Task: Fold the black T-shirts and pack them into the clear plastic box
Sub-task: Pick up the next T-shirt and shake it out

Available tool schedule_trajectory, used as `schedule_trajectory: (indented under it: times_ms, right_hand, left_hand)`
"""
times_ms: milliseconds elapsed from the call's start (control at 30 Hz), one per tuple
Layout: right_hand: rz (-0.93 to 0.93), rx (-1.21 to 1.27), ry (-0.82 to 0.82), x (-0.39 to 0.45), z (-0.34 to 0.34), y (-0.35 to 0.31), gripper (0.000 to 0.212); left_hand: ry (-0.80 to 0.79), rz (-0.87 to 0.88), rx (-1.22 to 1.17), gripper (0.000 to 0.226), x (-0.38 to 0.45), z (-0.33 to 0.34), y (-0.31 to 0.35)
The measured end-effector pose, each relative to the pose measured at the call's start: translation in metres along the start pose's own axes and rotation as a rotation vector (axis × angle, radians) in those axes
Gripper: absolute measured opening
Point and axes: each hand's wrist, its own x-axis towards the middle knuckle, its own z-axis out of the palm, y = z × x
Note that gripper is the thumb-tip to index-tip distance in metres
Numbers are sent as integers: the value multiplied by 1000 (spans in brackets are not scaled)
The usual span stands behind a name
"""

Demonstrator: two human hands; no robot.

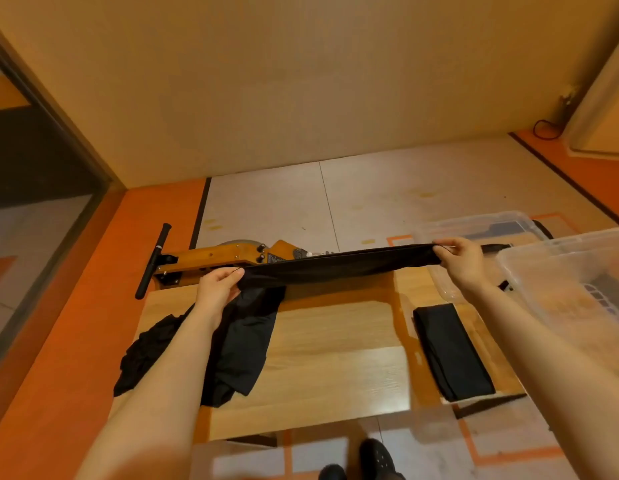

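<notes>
Black T-shirt (339,266), no legible label, pinched taut between left hand (220,284) and right hand (462,259).

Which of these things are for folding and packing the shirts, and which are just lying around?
For the job: stretched T-shirt in both hands, folded T-shirt, unfolded shirts, clear plastic box, table.

Just lying around: orange machine, cable.
</notes>
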Motion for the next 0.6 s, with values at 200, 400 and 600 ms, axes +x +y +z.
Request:
schedule_trajectory:
  times_ms: [200,400,600]
  right_hand:
    - [67,74,-11,-54,-9,31,15]
    - [88,67,-1,-95,-20,56,11]
    - [96,-18,-75,-111,-32,86,16]
  left_hand:
    - [65,25,169,15,-36,-1,-49]
    - [54,53,195,10,-81,6,-83]
    - [84,45,189,8,-107,5,-104]
